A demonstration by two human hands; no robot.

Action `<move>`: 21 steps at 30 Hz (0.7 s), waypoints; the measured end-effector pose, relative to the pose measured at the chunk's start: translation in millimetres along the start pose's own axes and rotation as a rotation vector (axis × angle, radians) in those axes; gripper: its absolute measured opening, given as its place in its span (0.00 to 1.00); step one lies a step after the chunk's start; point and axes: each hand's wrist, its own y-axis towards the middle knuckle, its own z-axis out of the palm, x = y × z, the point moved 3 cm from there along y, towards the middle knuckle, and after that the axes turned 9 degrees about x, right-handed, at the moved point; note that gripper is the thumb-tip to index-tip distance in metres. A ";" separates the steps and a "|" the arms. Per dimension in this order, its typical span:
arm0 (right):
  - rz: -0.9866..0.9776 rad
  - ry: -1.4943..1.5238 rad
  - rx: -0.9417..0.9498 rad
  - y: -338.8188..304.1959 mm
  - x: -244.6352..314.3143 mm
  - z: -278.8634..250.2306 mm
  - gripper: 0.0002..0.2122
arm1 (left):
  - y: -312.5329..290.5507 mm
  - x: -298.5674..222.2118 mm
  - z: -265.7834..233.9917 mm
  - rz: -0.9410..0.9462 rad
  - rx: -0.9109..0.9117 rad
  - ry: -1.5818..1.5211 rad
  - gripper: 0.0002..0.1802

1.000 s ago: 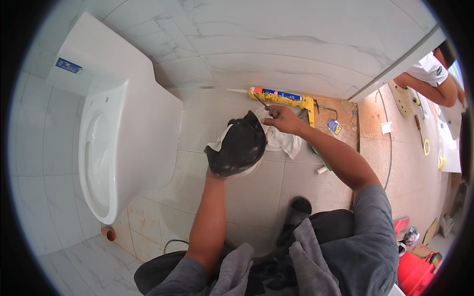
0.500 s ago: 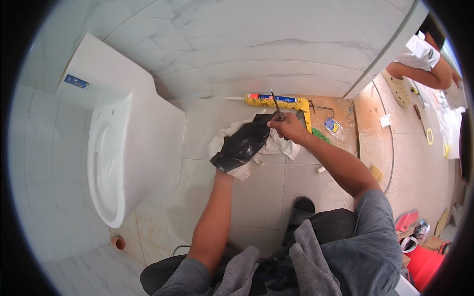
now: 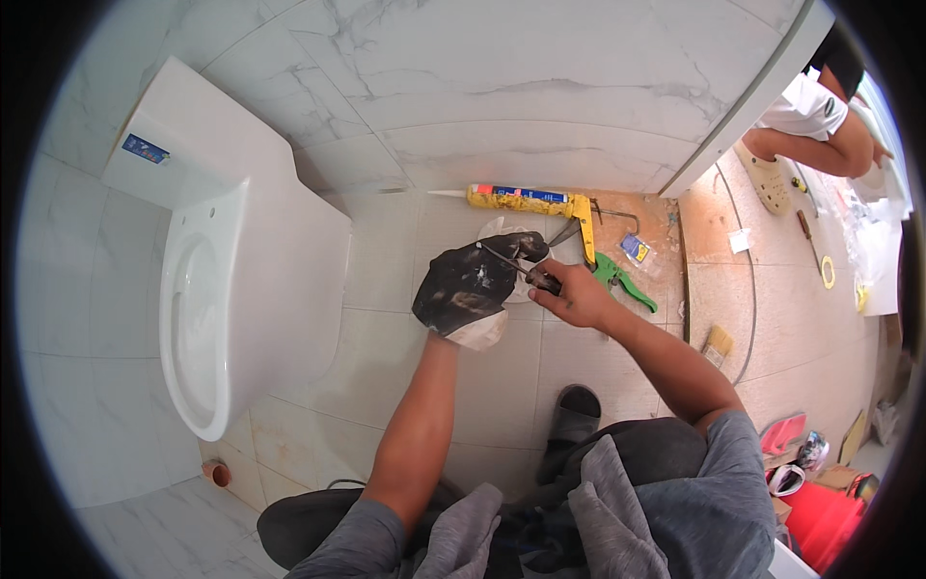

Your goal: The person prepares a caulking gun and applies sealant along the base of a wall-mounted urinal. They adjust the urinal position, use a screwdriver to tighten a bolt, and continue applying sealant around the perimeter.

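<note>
My right hand is closed around the dark handle of a screwdriver. Its thin metal shaft points left, and the tip lies over a black, dust-stained cloth. That cloth, with a white cloth showing at its lower edge, covers my left hand. Only the wrist comes out below, so the fingers are hidden. Behind the hands a yellow caulking gun with a tube in it lies by the wall. Just right of my right hand is a green-handled pipe cutter.
A white toilet stands at the left, near a short brown pipe end. A brush and a cable lie on the right-hand floor. Beyond the door frame a person crouches. A red bucket is at lower right.
The screwdriver has swung from pointing up to pointing left, its tip now over the black cloth. The cloth has bunched up around my left hand, uncovering the green pipe cutter's handles.
</note>
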 end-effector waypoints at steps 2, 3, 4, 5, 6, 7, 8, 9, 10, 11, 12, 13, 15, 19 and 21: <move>-0.024 -0.151 -0.126 -1.1 4.1 10.5 0.20 | 0.2 1.6 3.8 -0.025 0.011 0.149 0.30; 0.026 -0.254 -0.171 -2.2 4.5 15.7 0.23 | 1.7 0.0 4.5 -0.008 0.019 0.442 0.29; 0.004 -0.334 -0.202 -3.1 6.0 18.1 0.23 | 3.6 -0.2 5.5 -0.059 0.064 0.741 0.28; -0.021 -0.412 -0.234 -3.0 7.7 20.9 0.24 | 5.6 -1.5 4.2 -0.066 0.029 0.607 0.28; -0.012 -0.492 -0.241 -3.2 8.6 22.5 0.24 | 7.9 -1.4 2.9 -0.138 0.032 0.475 0.28; -0.054 -0.563 -0.277 -4.1 10.8 23.3 0.25 | 9.4 -0.8 2.3 -0.233 0.062 0.377 0.27; -0.062 -0.636 -0.284 -5.5 12.1 24.1 0.25 | 11.3 -5.9 0.4 -0.171 0.016 0.306 0.27; -0.059 -0.717 -0.281 -7.1 13.2 24.8 0.26 | 13.0 -10.2 -0.6 -0.134 -0.006 0.272 0.28; -0.066 -0.755 -0.275 -8.7 14.8 25.7 0.27 | 14.0 -14.4 -1.0 -0.110 -0.025 0.254 0.27; -0.063 -0.800 -0.261 -10.3 16.4 26.4 0.27 | 14.9 -18.0 -1.4 -0.085 -0.044 0.236 0.27; -0.060 -0.846 -0.247 -11.5 18.1 26.6 0.28 | 15.4 -20.6 -1.1 -0.073 -0.062 0.235 0.27; -0.062 -0.837 -0.236 -12.3 20.0 25.6 0.29 | 16.3 -21.7 -1.1 -0.077 -0.057 0.263 0.26; -0.060 -0.819 -0.207 -14.3 23.5 19.6 0.30 | 17.6 -20.9 0.0 -0.104 -0.027 0.346 0.25; -0.103 -0.666 -0.159 -20.4 25.4 -15.0 0.25 | 19.3 -14.1 1.1 -0.122 0.020 0.464 0.23; -0.080 -0.478 -0.123 -21.4 21.0 -37.6 0.18 | 20.3 -13.3 1.2 -0.097 0.014 0.465 0.23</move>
